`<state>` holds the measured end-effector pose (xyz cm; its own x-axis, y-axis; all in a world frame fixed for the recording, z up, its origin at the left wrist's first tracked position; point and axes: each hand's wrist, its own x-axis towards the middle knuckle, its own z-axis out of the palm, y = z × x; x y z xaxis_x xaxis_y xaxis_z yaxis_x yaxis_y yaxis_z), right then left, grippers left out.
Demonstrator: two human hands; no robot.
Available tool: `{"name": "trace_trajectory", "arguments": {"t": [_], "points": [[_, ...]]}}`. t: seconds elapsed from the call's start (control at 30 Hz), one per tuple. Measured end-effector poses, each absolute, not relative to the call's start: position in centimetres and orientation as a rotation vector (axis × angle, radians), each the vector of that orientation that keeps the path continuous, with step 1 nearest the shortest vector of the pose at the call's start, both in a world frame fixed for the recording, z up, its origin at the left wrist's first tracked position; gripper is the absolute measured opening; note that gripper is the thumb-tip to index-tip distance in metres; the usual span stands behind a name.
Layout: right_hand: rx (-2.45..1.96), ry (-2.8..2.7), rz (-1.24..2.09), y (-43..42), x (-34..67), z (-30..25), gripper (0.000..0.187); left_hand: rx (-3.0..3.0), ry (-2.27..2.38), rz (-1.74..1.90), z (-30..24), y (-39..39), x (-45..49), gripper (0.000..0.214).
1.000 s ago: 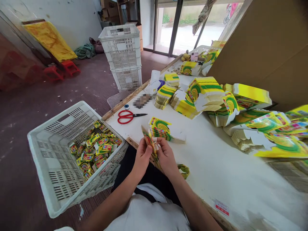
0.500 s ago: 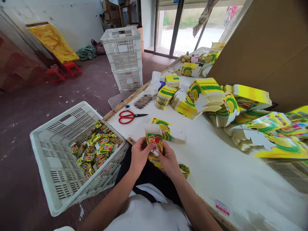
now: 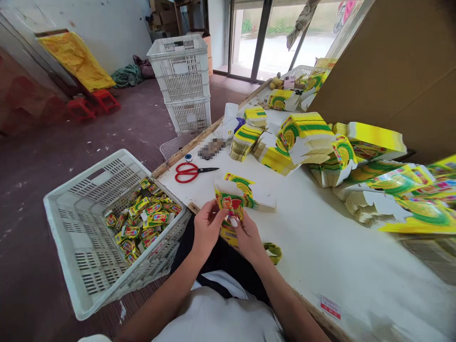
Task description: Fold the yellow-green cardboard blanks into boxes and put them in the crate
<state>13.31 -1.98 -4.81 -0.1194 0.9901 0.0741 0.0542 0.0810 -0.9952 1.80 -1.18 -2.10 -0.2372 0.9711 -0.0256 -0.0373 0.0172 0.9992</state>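
Note:
Between both hands is a printed carton (image 3: pixel 230 202) in yellow, green and red, held over my lap at the table edge. My left hand (image 3: pixel 208 225) grips its left side, thumb pressed on the front. On the right side, my right hand (image 3: pixel 249 235) pinches it with thumb and fingers. The carton looks bent, its upper part curving. Just beyond it a small stack of flat cartons (image 3: pixel 261 202) lies on the white table (image 3: pixel 320 256). Close to my right wrist sits a rolled yellow-green strip (image 3: pixel 273 253).
Left of me a white plastic crate (image 3: pixel 81 251) holds many small folded packs (image 3: pixel 142 223). Red-handled scissors (image 3: pixel 187 172) and a small spool (image 3: pixel 188 157) lie near the table edge. Bundles of flat cartons (image 3: pixel 306 137) line the far side. Stacked crates (image 3: pixel 187 80) stand on the floor.
The carton between my hands has gone from a flat face to a bent, curved shape. Both hands stay in nearly the same place, and the view has shifted slightly.

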Motion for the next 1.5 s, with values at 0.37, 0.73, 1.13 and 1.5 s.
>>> {"name": "trace_trajectory", "arguments": {"t": [0.37,0.73,1.13,1.5], "points": [[-1.357,-1.568,0.999,-1.8,13.0,-4.6,0.027,1.096,1.341,1.345,-1.7,-1.2,1.8,0.028],[-1.265,-1.592,1.013,-2.3,13.6,-4.2,0.031,1.15,1.386,1.353,-1.6,-1.0,2.0,0.027],[-1.215,-1.604,0.981,-1.8,13.9,-3.9,0.028,1.175,1.47,1.32,-1.7,-1.6,1.8,0.027],[-1.132,-1.759,0.916,-1.4,14.8,-3.8,0.027,0.698,1.132,1.516,-2.2,-0.7,1.4,0.03]]}}
